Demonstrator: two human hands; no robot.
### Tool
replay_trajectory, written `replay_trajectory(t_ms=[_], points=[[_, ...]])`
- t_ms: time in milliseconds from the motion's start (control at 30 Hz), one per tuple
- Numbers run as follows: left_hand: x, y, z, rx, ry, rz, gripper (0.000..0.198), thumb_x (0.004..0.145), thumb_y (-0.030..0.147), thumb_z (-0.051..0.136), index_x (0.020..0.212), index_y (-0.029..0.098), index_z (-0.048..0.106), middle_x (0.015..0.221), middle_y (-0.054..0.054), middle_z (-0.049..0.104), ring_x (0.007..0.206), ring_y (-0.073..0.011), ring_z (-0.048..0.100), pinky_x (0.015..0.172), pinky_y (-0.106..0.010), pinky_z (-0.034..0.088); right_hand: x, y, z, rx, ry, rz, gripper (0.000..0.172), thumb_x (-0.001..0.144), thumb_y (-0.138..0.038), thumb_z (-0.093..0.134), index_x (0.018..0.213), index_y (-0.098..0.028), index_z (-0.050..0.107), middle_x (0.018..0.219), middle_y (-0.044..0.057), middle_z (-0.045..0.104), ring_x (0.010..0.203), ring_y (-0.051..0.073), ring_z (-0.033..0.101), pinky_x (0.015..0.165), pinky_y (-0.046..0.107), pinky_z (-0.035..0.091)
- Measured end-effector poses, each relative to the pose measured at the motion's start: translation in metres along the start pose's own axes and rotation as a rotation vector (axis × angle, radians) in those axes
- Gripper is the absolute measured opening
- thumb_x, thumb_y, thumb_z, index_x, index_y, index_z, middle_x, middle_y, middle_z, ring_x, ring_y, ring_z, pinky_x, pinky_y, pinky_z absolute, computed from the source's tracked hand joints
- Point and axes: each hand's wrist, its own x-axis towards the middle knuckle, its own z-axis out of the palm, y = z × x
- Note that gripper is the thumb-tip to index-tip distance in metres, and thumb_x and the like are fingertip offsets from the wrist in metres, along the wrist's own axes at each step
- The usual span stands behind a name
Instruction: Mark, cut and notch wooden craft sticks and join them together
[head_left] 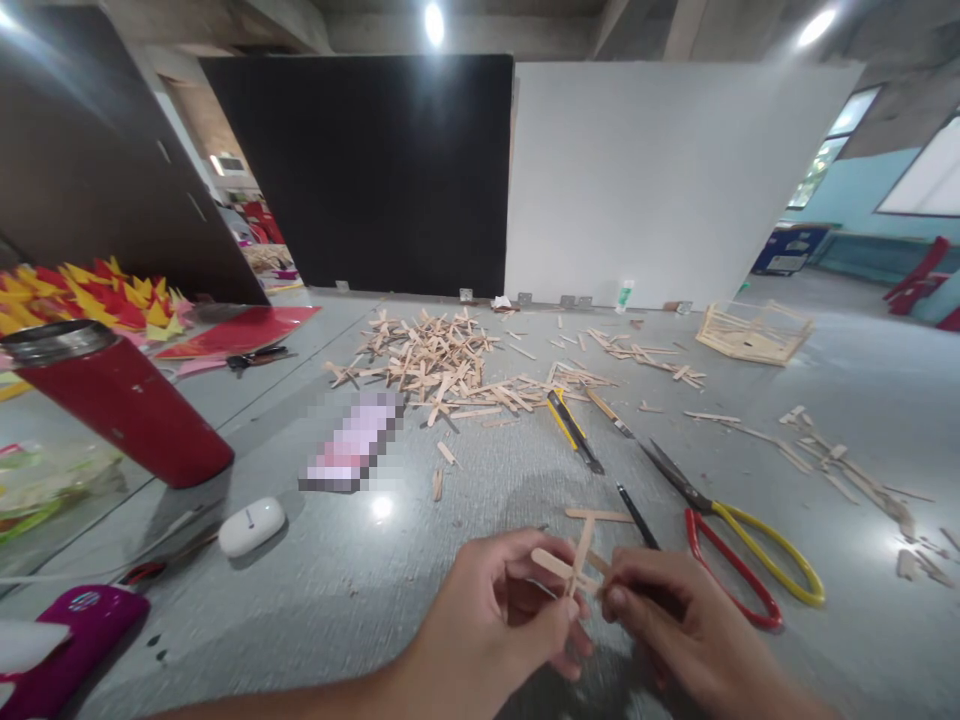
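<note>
Near the front centre of the grey table, my left hand (pixel 517 610) pinches a small piece made of crossed wooden sticks (pixel 576 560) between thumb and fingers. Close on its right, my right hand (pixel 667 610) has its fingers closed at the right end of that piece; what they grip is mostly hidden. Just beyond the hands lies a loose wooden stick (pixel 611 515). A black pen (pixel 637 517) points away from my right hand, its near end hidden behind the hand.
Scissors (pixel 720 510) with red and yellow handles lie right; a yellow cutter (pixel 574 432) lies ahead. Beyond are a stick pile (pixel 435 360) and a stick frame (pixel 757 335). A red bottle (pixel 135 410), phone (pixel 356 440), white case (pixel 252 527) and purple glue gun (pixel 82 640) occupy the left.
</note>
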Motion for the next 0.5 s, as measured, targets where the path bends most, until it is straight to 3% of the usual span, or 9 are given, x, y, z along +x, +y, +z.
replay_trajectory(t_ms=[100,267,500], points=[[0.0023,-0.0015,-0.0044,0.015,-0.065,0.025,0.033,0.081,0.043,0.087,0.091,0.013,0.076,0.088,-0.006,0.072,0.071,-0.0159,0.07,0.063,-0.027,0.06,-0.0009,-0.002,-0.0009,-0.004,0.015,-0.012,0.05,0.106,-0.058,0.054,0.075,-0.019,0.062,0.069,-0.002,0.052,0.064,0.014,0.051,0.058,0.025,0.041],[0.0048,-0.0051,-0.0064,-0.028,-0.125,-0.031,0.036,0.079,0.045,0.09,0.094,0.012,0.082,0.092,-0.01,0.076,0.064,-0.0139,0.069,0.058,-0.025,0.057,-0.0035,0.0013,0.0043,0.258,-0.062,0.11,0.054,0.103,-0.067,0.054,0.083,-0.018,0.062,0.071,-0.006,0.046,0.05,0.008,0.045,0.046,0.021,0.038],[0.0058,-0.0039,-0.0091,0.014,-0.174,-0.057,0.034,0.077,0.046,0.091,0.085,0.013,0.085,0.083,-0.007,0.073,0.058,-0.011,0.064,0.045,-0.018,0.049,-0.003,0.0026,0.0056,0.322,-0.111,0.143,0.054,0.101,-0.068,0.057,0.084,-0.017,0.059,0.069,-0.006,0.049,0.045,0.004,0.043,0.043,0.018,0.031]])
